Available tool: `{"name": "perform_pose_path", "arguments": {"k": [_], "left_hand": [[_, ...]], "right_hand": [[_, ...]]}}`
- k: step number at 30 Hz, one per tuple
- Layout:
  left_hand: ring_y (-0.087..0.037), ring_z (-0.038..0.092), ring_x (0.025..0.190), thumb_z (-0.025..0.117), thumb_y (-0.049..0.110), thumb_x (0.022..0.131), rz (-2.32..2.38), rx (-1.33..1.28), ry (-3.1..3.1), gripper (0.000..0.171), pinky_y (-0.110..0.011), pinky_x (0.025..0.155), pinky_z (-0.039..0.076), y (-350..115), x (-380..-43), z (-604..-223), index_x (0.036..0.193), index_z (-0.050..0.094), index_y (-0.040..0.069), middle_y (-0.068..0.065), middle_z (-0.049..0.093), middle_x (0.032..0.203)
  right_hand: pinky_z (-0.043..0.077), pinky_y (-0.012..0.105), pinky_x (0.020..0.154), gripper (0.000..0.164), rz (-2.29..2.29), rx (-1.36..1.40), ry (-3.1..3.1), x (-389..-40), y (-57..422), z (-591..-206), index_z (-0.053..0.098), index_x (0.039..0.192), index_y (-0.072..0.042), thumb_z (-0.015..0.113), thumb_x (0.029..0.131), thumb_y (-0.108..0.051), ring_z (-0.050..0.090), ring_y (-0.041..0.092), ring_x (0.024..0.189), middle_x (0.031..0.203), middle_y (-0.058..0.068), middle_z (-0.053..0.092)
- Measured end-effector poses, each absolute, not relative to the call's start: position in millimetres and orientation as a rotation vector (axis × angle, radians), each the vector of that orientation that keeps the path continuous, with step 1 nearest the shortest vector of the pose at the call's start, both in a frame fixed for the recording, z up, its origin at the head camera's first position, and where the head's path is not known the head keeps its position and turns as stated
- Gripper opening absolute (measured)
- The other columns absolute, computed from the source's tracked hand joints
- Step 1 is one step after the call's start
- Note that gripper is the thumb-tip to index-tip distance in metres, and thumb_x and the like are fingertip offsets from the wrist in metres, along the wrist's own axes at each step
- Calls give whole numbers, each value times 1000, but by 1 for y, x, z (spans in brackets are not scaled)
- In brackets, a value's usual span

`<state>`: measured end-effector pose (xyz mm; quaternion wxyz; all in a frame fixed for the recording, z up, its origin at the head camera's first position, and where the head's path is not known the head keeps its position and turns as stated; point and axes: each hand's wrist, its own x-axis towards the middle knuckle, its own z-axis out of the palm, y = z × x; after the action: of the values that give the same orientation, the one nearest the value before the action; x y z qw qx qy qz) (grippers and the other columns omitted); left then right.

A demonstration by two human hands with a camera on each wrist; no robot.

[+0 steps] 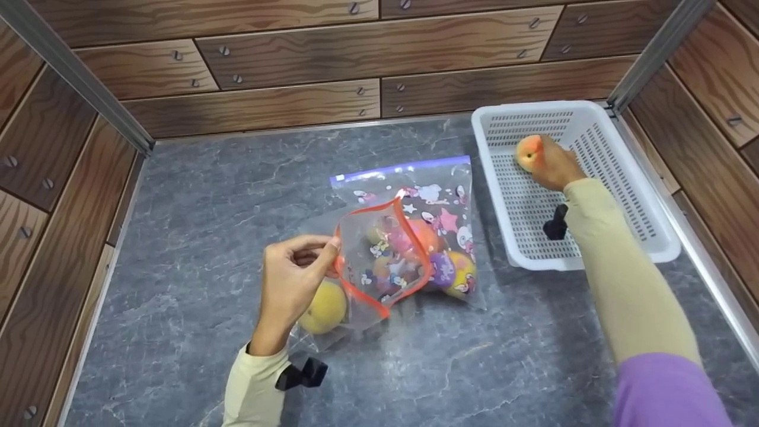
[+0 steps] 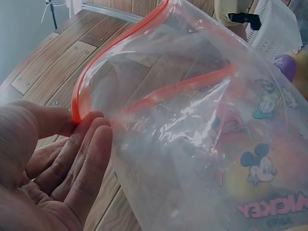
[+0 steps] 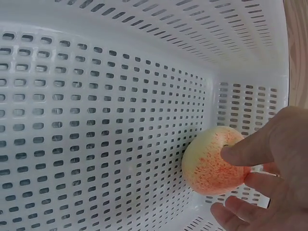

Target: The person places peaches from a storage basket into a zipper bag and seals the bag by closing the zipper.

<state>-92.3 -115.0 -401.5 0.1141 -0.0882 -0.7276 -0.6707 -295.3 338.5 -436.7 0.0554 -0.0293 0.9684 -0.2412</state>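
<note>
My left hand (image 1: pixel 289 281) pinches the orange-rimmed edge of a clear zip bag (image 2: pixel 178 139) between thumb and fingers. Its mouth gapes toward the head camera, and cartoon prints cover its side. A yellow fruit (image 1: pixel 325 308) shows through the plastic beside that hand. Over in the white basket (image 1: pixel 516 249), my right hand (image 1: pixel 560 165) grips a red-speckled yellow peach (image 3: pixel 214 161), thumb on top and fingers round its side. The peach is close to the basket's far end wall in the right wrist view.
Behind the orange-rimmed bag lies another printed zip bag with a purple zip (image 1: pixel 409 168), with colourful round items at its lower end. The grey marbled tabletop (image 1: pixel 207 207) is bounded by wood-patterned panels (image 1: pixel 356 47) at the back and sides.
</note>
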Motion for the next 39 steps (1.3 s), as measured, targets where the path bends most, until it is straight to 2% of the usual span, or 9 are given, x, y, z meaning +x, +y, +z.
{"name": "perform_pose_path", "arguments": {"k": [2, 5, 9, 15, 21, 24, 29, 34, 39], "left_hand": [[-21, 69, 56, 74, 8, 93, -1967, -258, -2129, 14, -38, 53, 62, -115, -93, -401, 88, 76, -5, -11, 72, 69], [-21, 69, 56, 74, 7, 93, -1972, -262, -2125, 14, -38, 54, 62, -116, -93, -400, 87, 76, -6, -11, 72, 69], [-21, 70, 56, 74, 8, 93, -1972, -268, -2135, 14, -38, 54, 62, -116, -94, -398, 88, 76, -5, -11, 72, 68], [-21, 70, 57, 74, 9, 93, -1967, -269, -2144, 16, -38, 54, 62, -118, -93, -396, 89, 76, -6, -11, 72, 69], [-21, 70, 57, 74, 8, 93, -1958, -282, -2152, 13, -37, 55, 62, -118, -93, -396, 88, 77, -4, -10, 72, 69], [-21, 70, 57, 74, 9, 93, -1952, -281, -2163, 14, -37, 55, 62, -118, -92, -396, 88, 77, -4, -10, 72, 69], [-21, 70, 58, 74, 9, 93, -1953, -265, -2168, 15, -35, 55, 62, -119, -91, -397, 89, 76, -5, -10, 72, 70], [-21, 70, 57, 74, 8, 93, -1959, -261, -2155, 12, -36, 56, 63, -119, -91, -398, 88, 77, -4, -11, 72, 70], [-21, 70, 57, 74, 8, 93, -1981, -261, -2147, 15, -38, 56, 63, -119, -92, -400, 89, 76, -6, -12, 72, 69]], "right_hand": [[39, 68, 94, 69, -762, -63, 2960, -295, 338, -437, 27, 147, 13, 56, 87, -8, 43, 59, 110, 123, 42, 43], [36, 69, 99, 77, -761, -45, 2993, -295, 337, -437, 33, 146, 12, 67, 86, -22, 35, 61, 119, 127, 45, 42], [33, 64, 97, 62, -726, -16, 3011, -293, 337, -436, 50, 133, 14, 70, 86, -21, 31, 54, 115, 118, 40, 46], [31, 64, 107, 41, -849, 94, 3051, -290, 338, -435, 60, 112, 15, 72, 87, -15, 33, 58, 124, 133, 38, 36], [44, 57, 87, 33, -909, 57, 3045, -287, 338, -438, 56, 92, 10, 78, 86, -15, 50, 43, 96, 103, 29, 55], [45, 56, 85, 39, -897, 79, 3015, -287, 336, -439, 54, 99, 9, 82, 83, -13, 50, 42, 95, 102, 28, 55], [40, 62, 102, 71, -826, 0, 2930, -289, 335, -436, 47, 129, 20, 85, 77, -10, 46, 51, 112, 121, 40, 46], [40, 65, 104, 67, -745, -71, 2839, -288, 338, -436, 50, 127, 15, 83, 74, -10, 47, 56, 117, 125, 44, 50], [47, 64, 93, 69, -765, -26, 2811, -281, 340, -438, 47, 128, 7, 86, 75, -15, 54, 53, 106, 120, 41, 55]]}}
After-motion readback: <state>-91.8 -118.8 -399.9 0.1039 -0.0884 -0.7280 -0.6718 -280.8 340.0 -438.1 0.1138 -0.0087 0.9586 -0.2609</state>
